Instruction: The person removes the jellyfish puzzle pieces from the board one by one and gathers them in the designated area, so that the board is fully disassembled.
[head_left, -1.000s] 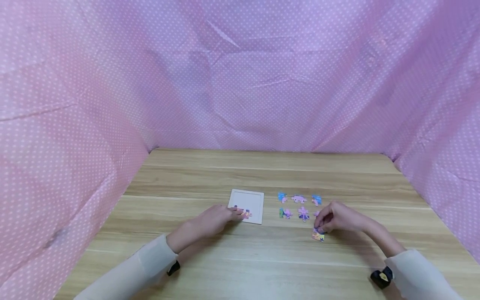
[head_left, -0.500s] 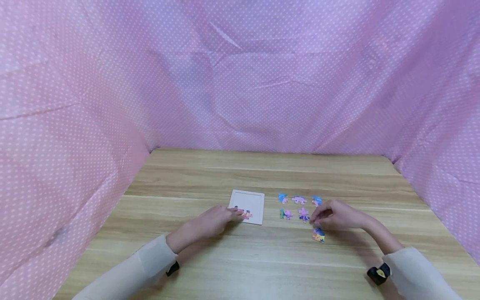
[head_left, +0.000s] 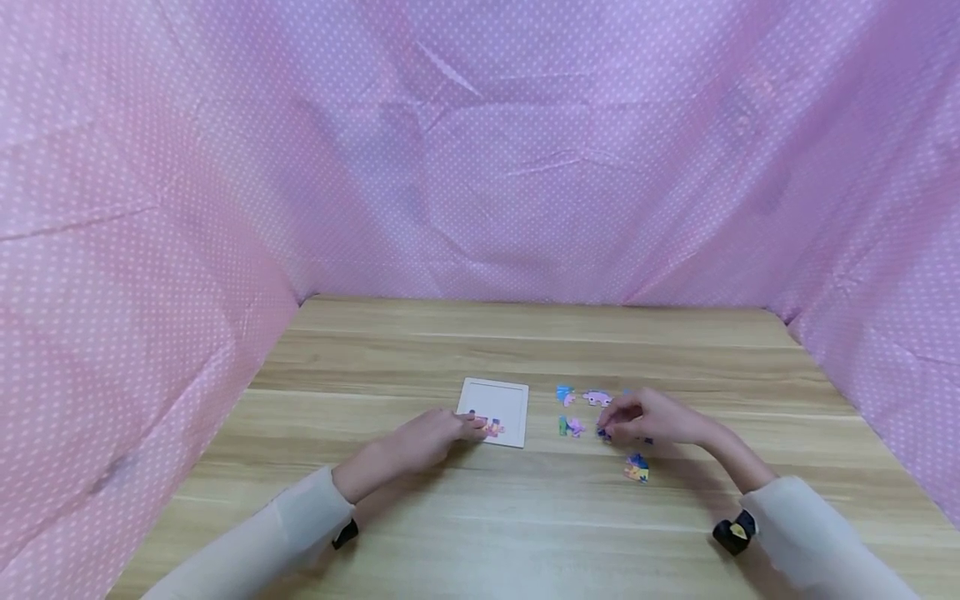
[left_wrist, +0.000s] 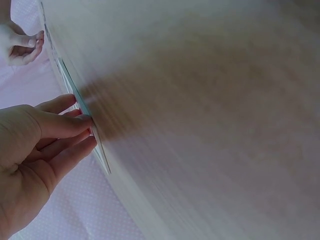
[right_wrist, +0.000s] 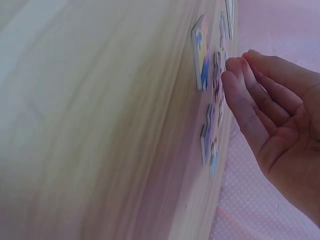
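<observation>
In the head view, my left hand (head_left: 435,439) rests with its fingertips on the lower left part of a white puzzle tray (head_left: 514,390), over pink and yellow puzzle pieces (head_left: 495,427) lying along its bottom. The left wrist view shows those fingers nearly straight at the tray's edge (left_wrist: 95,127). My right hand (head_left: 663,417) is over the loose pieces, fingertips at a purple puzzle piece (head_left: 604,434) in the middle column. The fingers look extended with tips close together in the right wrist view; no piece shows between them. The hand partly covers pieces on the right.
Loose puzzle pieces lie right of the tray: a blue one (head_left: 565,395), a pink one with eyes (head_left: 597,398) and a green and pink one (head_left: 572,427). A yellow and blue corner piece (head_left: 637,468) lies nearer. Pink dotted cloth (head_left: 480,167) surrounds the wooden table (head_left: 420,350).
My right hand has moved left, from the yellow and blue corner piece to the purple piece in the middle column. The left hand has stayed on the tray.
</observation>
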